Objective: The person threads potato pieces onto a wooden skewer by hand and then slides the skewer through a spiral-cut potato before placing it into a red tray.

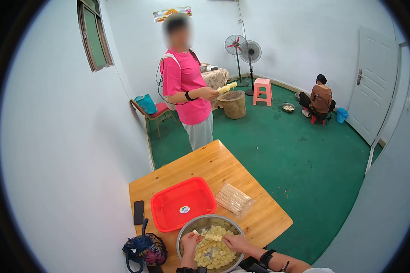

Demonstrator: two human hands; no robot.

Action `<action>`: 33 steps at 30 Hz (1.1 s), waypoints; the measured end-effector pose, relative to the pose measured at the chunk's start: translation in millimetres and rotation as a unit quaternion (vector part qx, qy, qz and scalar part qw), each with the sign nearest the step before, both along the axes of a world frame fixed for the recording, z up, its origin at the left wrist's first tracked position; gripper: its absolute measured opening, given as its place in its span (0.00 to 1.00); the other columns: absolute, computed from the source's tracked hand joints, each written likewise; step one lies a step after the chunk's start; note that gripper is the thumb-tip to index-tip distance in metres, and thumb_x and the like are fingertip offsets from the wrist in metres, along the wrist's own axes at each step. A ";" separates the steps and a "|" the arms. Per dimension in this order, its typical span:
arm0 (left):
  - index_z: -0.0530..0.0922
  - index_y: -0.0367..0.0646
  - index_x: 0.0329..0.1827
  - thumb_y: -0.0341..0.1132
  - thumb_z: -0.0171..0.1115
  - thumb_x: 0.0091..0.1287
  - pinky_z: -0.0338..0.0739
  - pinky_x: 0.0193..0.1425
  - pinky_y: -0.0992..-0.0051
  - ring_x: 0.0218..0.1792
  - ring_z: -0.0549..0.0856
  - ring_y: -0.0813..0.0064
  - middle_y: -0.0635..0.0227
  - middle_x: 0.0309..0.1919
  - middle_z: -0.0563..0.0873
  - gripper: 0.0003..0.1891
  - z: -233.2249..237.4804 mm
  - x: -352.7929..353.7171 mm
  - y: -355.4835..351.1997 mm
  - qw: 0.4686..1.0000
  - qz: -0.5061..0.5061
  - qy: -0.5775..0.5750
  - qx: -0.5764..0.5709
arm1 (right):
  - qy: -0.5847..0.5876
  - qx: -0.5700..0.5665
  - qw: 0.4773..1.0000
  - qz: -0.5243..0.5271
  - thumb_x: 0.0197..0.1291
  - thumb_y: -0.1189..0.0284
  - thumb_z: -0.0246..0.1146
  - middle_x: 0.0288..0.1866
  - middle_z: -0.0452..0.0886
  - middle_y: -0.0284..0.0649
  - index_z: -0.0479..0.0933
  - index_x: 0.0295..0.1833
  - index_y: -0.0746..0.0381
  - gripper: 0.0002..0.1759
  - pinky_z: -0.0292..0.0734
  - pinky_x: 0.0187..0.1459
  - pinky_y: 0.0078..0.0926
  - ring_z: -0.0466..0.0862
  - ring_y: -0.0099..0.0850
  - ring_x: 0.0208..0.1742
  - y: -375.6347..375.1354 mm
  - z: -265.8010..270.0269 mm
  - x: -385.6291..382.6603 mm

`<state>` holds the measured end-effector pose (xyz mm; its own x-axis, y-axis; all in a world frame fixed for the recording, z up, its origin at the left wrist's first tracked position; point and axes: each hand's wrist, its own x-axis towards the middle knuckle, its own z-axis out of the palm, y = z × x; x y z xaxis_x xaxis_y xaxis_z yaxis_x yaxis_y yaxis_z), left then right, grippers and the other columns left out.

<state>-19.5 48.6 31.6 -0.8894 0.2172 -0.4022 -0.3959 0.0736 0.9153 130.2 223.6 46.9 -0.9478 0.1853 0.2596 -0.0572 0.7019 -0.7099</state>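
A large metal bowl [181, 233] stands at the table's near edge, with many pale yellow cut chunks [216, 258] inside, perhaps potato. Above them, a skewer of pale yellow chunks [212, 237] runs between my two hands. My left hand [190, 242] is closed at its left end, and a small pale piece shows by the fingertips. At the other end, my right hand [236, 243] pinches the skewer close to the chunks. My fingers partly cover both ends.
On the wooden table [205, 159] are a red basin [173, 204], a bag of wooden sticks [234, 199], a phone [139, 212] and a patterned handbag [146, 250]. Across it, a person in pink [187, 91] holds another skewer. Someone squats [322, 98] near the door.
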 end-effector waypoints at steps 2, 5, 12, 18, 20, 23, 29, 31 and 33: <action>0.71 0.27 0.40 0.19 0.52 0.59 0.82 0.29 0.77 0.27 0.85 0.66 0.55 0.30 0.81 0.06 -4.3 -1.3 1.5 1.000 -0.004 0.005 0.004 | 0.003 -0.008 1.000 0.001 0.60 0.62 0.53 0.18 0.76 0.44 0.72 0.36 0.56 0.10 0.71 0.22 0.40 0.77 0.45 0.21 0.1 2.0 0.5; 0.71 0.27 0.41 0.19 0.53 0.59 0.82 0.29 0.77 0.27 0.85 0.67 0.55 0.30 0.81 0.07 -4.5 -2.2 2.7 1.000 -0.004 0.003 -0.004 | -0.007 -0.005 1.000 0.000 0.60 0.62 0.53 0.18 0.76 0.44 0.72 0.36 0.56 0.10 0.71 0.22 0.40 0.77 0.45 0.20 0.0 0.2 0.1; 0.72 0.26 0.45 0.20 0.54 0.58 0.81 0.29 0.79 0.28 0.85 0.70 0.56 0.30 0.82 0.12 -0.2 1.1 3.4 0.992 -0.024 0.059 -0.109 | 0.003 -0.004 1.000 -0.004 0.59 0.61 0.54 0.17 0.76 0.43 0.73 0.35 0.55 0.10 0.71 0.21 0.40 0.77 0.44 0.20 -1.3 -2.3 -0.3; 0.77 0.30 0.42 0.22 0.56 0.57 0.80 0.30 0.79 0.27 0.85 0.74 0.59 0.28 0.84 0.10 -7.6 0.8 -0.6 0.969 -0.072 0.130 -0.199 | -0.007 0.008 1.000 0.001 0.59 0.62 0.54 0.17 0.75 0.44 0.73 0.34 0.55 0.09 0.71 0.21 0.40 0.77 0.44 0.20 -2.7 -4.1 -1.0; 0.77 0.30 0.41 0.23 0.56 0.57 0.79 0.30 0.79 0.27 0.86 0.74 0.59 0.28 0.85 0.10 -14.0 -0.6 -2.8 0.966 -0.068 0.140 -0.207 | -0.004 0.014 1.000 0.001 0.59 0.62 0.54 0.17 0.75 0.44 0.73 0.34 0.56 0.09 0.71 0.21 0.40 0.77 0.44 0.19 -3.0 -5.4 -1.4; 0.78 0.31 0.41 0.23 0.57 0.56 0.79 0.30 0.79 0.27 0.86 0.73 0.58 0.27 0.85 0.10 -16.8 -1.9 -4.7 0.964 -0.067 0.137 -0.220 | -0.005 0.016 1.000 0.004 0.59 0.62 0.54 0.16 0.75 0.44 0.72 0.34 0.56 0.10 0.70 0.21 0.40 0.77 0.44 0.19 -3.1 -7.7 -2.6; 0.78 0.31 0.41 0.24 0.57 0.56 0.79 0.31 0.78 0.28 0.86 0.73 0.57 0.28 0.85 0.11 -9.0 2.8 -2.1 0.961 -0.065 0.144 -0.227 | 0.003 0.018 1.000 0.005 0.59 0.62 0.54 0.15 0.74 0.44 0.72 0.34 0.56 0.10 0.70 0.20 0.40 0.76 0.44 0.18 -2.5 -7.2 -2.2; 0.78 0.31 0.41 0.25 0.57 0.56 0.79 0.32 0.77 0.28 0.86 0.72 0.56 0.28 0.85 0.11 -11.5 3.0 -3.6 0.956 -0.070 0.160 -0.236 | 0.003 0.019 1.000 0.005 0.59 0.62 0.54 0.15 0.74 0.44 0.72 0.34 0.56 0.10 0.70 0.20 0.40 0.76 0.44 0.18 -3.3 -9.3 -1.8; 0.79 0.31 0.41 0.27 0.58 0.55 0.79 0.33 0.76 0.28 0.86 0.72 0.56 0.29 0.85 0.11 -15.0 1.4 -5.2 0.949 -0.080 0.183 -0.244 | 0.001 0.022 1.000 0.007 0.59 0.62 0.54 0.15 0.74 0.44 0.72 0.34 0.57 0.10 0.70 0.20 0.40 0.76 0.44 0.17 -3.4 -8.5 -1.7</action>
<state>-18.1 43.4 16.6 -0.9605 0.2276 -0.1604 -0.0067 0.5571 0.8304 128.6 220.2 38.4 -0.9497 0.1614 0.2685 -0.0677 0.7311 -0.6789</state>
